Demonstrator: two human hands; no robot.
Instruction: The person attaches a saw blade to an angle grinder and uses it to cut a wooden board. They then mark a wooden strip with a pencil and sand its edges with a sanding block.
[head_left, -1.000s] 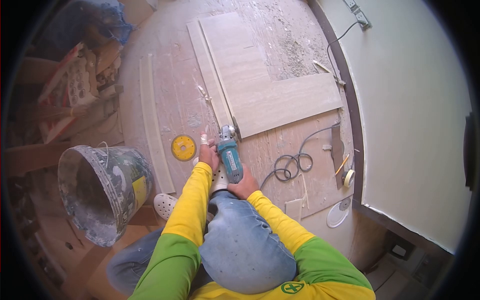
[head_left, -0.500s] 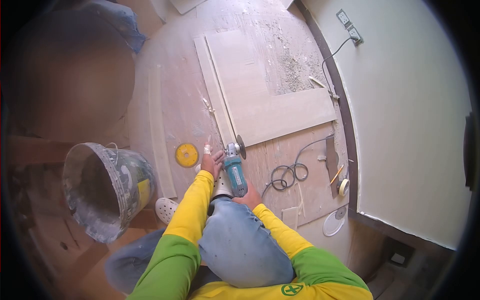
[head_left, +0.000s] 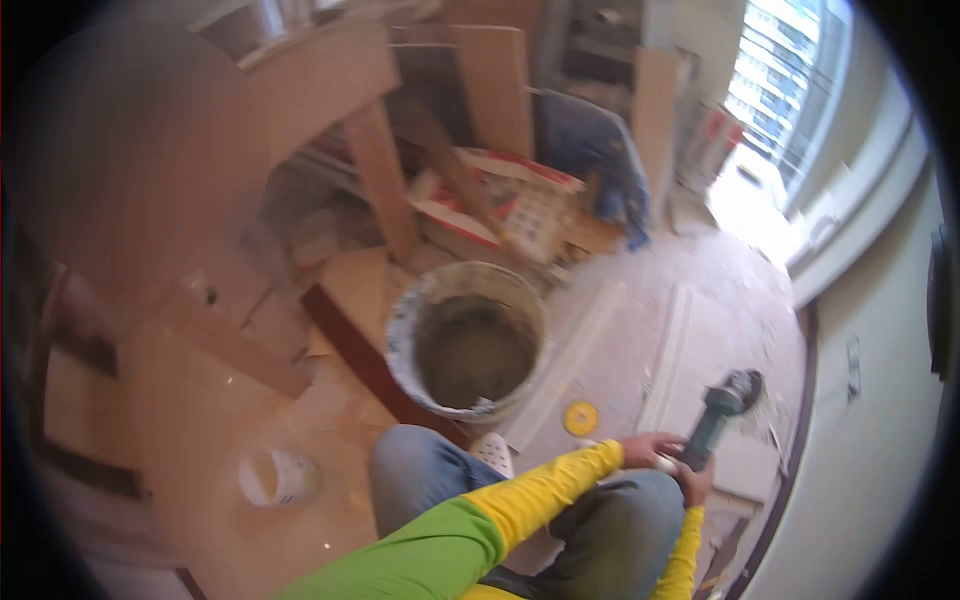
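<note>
One grinder (head_left: 722,405) has lifted, right hand (head_left: 696,486) gripping it, left hand (head_left: 648,450) unreadable, near one bucket (head_left: 400,335).

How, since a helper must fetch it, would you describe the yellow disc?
Find the big grey bucket on the floor. Just right of its base, short of the angle grinder, lies the yellow disc. Nothing else there is flat, round and yellow.

"That sleeve (head_left: 540,492) is yellow at the forearm and green higher up. Jeans (head_left: 625,525) are faded blue."

"The grinder (head_left: 714,418) is teal with a black head. Yellow disc (head_left: 581,418), grey-smeared bucket (head_left: 405,330), white tub (head_left: 285,478), blue cloth (head_left: 590,150)."
</note>
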